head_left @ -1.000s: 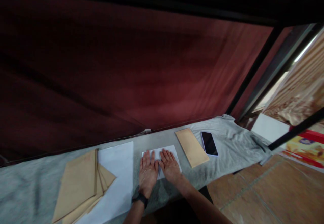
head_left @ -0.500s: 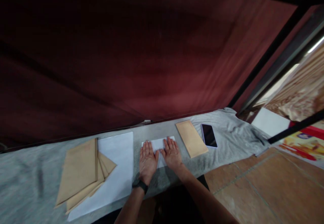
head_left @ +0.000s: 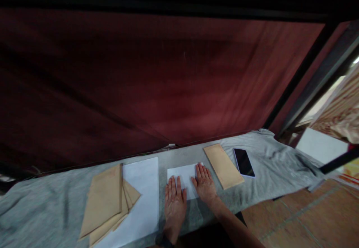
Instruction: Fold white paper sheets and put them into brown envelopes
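Note:
A small white sheet of paper (head_left: pixel 186 179), seemingly folded, lies on the grey cloth in front of me. My left hand (head_left: pixel 175 203) rests flat on its left part, fingers stretched out and pointing away from me. Across its right edge lies my right hand (head_left: pixel 205 184), palm down with the fingers extended. Just right of that hand is a brown envelope (head_left: pixel 223 166). Left of my left hand, a larger white sheet (head_left: pixel 143 195) lies partly under a fanned stack of brown envelopes (head_left: pixel 105 194).
A phone (head_left: pixel 244 162) with a dark screen lies right of the single envelope. Grey cloth (head_left: pixel 42 203) covers the narrow work surface. A dark red fabric wall (head_left: pixel 174 83) rises behind it. At the right are a white board (head_left: pixel 319 145) and the tiled floor (head_left: pixel 305 210).
My left hand has slid toward me on the small paper, uncovering more of its upper left. My right hand stays at the right edge. The whole view has shifted with my head.

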Available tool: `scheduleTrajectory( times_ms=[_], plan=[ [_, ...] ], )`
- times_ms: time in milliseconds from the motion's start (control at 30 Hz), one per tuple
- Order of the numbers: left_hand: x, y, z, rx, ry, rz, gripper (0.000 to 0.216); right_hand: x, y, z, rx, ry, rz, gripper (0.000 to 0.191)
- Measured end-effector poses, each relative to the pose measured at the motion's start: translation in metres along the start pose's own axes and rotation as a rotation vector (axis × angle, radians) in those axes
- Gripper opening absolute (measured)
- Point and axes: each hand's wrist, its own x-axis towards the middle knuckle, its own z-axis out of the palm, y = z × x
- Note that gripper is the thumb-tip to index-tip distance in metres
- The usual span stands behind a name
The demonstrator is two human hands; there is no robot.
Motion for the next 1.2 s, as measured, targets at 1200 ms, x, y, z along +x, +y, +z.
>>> scheduleTrajectory(
  times_ms=[1200],
  plan=[
    [-0.055,-0.005,-0.037,-0.043,-0.055,0.029,0.069,0.058,0.02,-0.028,0.116,-0.272,-0.006,0.042]
  ],
)
